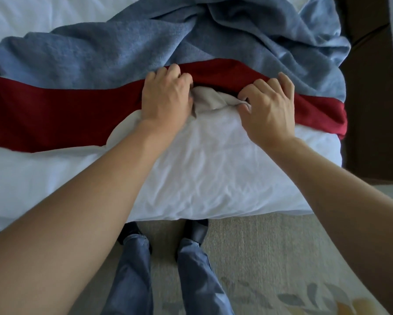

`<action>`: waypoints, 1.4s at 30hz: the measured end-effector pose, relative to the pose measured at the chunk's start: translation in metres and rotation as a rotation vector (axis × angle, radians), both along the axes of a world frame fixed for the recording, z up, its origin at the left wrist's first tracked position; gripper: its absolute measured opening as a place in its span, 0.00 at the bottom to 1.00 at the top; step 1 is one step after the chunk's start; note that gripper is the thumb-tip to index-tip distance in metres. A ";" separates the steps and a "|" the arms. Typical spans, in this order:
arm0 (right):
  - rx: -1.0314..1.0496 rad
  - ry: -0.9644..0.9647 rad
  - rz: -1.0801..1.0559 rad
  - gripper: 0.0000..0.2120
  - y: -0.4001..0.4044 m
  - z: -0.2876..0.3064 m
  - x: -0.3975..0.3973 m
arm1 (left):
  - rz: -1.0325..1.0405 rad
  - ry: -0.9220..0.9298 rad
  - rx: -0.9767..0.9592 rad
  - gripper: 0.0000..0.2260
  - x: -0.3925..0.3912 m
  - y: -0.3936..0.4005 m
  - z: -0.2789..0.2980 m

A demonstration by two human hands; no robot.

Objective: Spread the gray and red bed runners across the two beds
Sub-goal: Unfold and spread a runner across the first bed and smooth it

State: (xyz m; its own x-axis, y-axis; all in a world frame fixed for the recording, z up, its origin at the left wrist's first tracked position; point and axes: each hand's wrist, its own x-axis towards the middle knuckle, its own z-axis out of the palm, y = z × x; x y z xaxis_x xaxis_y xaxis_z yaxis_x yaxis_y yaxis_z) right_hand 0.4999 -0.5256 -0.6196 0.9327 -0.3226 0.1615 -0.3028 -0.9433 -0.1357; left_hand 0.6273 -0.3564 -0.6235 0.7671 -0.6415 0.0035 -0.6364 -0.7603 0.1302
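A bed point(213, 169) with a white, lightly creased cover fills the middle of the view, its near edge hanging just above the carpet point(270, 251). The carpet is pale beige with a leaf pattern in gray and yellow at the lower right. To the right of the bed, dark brown furniture or flooring point(370, 92) shows; what it is cannot be told.

The red runner point(54, 114) lies as a band across the bed from the left edge to the right side, where its end droops over the bed's corner. Behind it and touching it, the gray runner point(122, 48), a blue-gray towelling cloth, lies rumpled in deep folds across the far part of the bed, with more white bedding beyond it at the top left.

Both hands are at the near edge of the red runner in the middle of the bed. The left hand point(166, 98) has its fingers curled over the runner's edge, gripping it. The right hand point(270, 108) pinches a small fold of beige cloth point(209, 98) that pokes out from under the red runner between the two hands, its other fingers curled on the runner's edge.

Below the bed's edge the person's legs in blue jeans point(191, 276) and dark shoes point(197, 230) stand on the carpet
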 end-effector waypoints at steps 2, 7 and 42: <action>0.010 -0.014 0.007 0.04 0.004 0.001 -0.017 | -0.028 -0.001 0.000 0.09 0.000 -0.001 0.000; 0.031 0.060 -0.073 0.03 0.014 -0.004 -0.055 | -0.266 0.056 -0.030 0.07 -0.015 -0.005 0.005; 0.035 0.008 -0.003 0.03 0.057 0.022 -0.108 | -0.546 -0.061 -0.150 0.07 -0.125 0.055 0.013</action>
